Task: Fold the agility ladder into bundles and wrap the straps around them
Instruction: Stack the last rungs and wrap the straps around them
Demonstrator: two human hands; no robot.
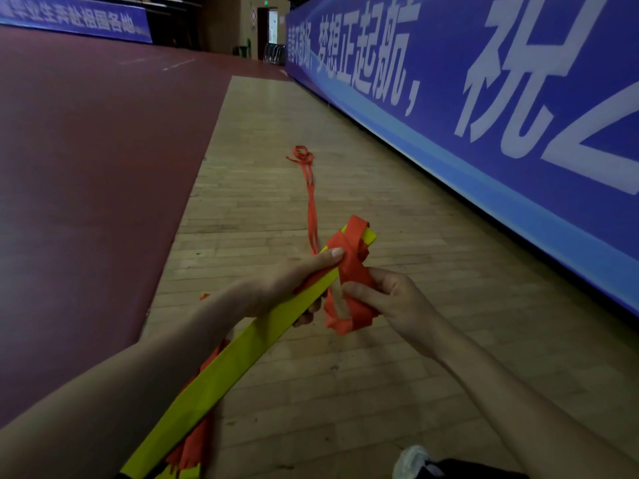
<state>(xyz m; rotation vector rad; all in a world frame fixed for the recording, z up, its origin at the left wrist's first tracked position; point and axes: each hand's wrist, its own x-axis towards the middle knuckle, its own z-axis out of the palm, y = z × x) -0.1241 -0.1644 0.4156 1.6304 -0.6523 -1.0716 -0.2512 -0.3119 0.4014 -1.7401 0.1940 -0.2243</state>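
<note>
A sports hall: a strip of wooden floor [276, 160] runs away from the camera, with a dark red floor [86, 167] on its left side and a long blue banner [518, 174] with white characters on its right side. Far behind, a lit doorway [273, 27] is visible.

The person holds the yellow rung bundle [242, 357] in the air above the wooden floor; it goes diagonally from the lower left up to the middle. The left hand [276, 288] has its grip closed around the bundle near the upper end, with the thumb lying flat along the top and the fingers curled under it. The orange strap [349, 267] is wound several times around this upper end. The right hand [390, 299] is just beside it, and its grip pinches a loose loop of the same strap between thumb and fingers.

From the wound part, the strap tail [311, 205] lies on the wooden floor and ends in a small tangle far ahead. More orange strap hangs under the lower part of the bundle. A white shoe [413, 459] shows at the bottom edge.
</note>
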